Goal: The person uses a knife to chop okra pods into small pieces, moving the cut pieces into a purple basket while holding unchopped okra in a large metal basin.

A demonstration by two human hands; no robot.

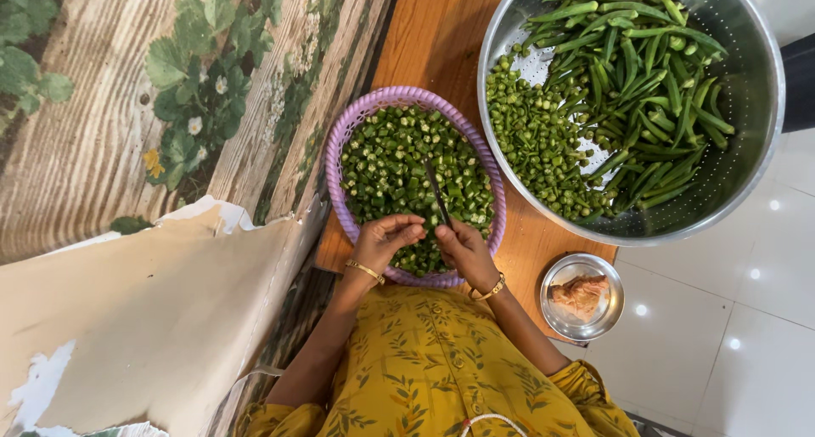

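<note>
Over the purple basket point(341, 144), both hands are held close together. The left hand point(384, 237) is curled, fingertips pinched narrowly on what seems to be a small piece of okra, though the piece itself is too hidden to be made out. The right hand point(463, 248) is wrapped around the handle of a knife point(437, 195), the dark blade pointing away from the body over the chopped okra point(399, 161) heaped in the basket.

The basket is set on a wooden counter point(433, 38), touching the rim of the big steel colander point(755, 106) just beside it. In the colander, whole okra pods point(649, 72) are piled on one side and more cut okra rounds point(531, 140) on the other. A small steel bowl point(609, 311) with a pinkish lump point(580, 294) is seen near the right wrist.

The okra would be judged light, fairly firm when whole, and slimy once cut, so slipping is a risk. A pod is best pinched along its ridged body, away from the cut end. The knife is stiff and sharp; only the handle is to be gripped.
</note>
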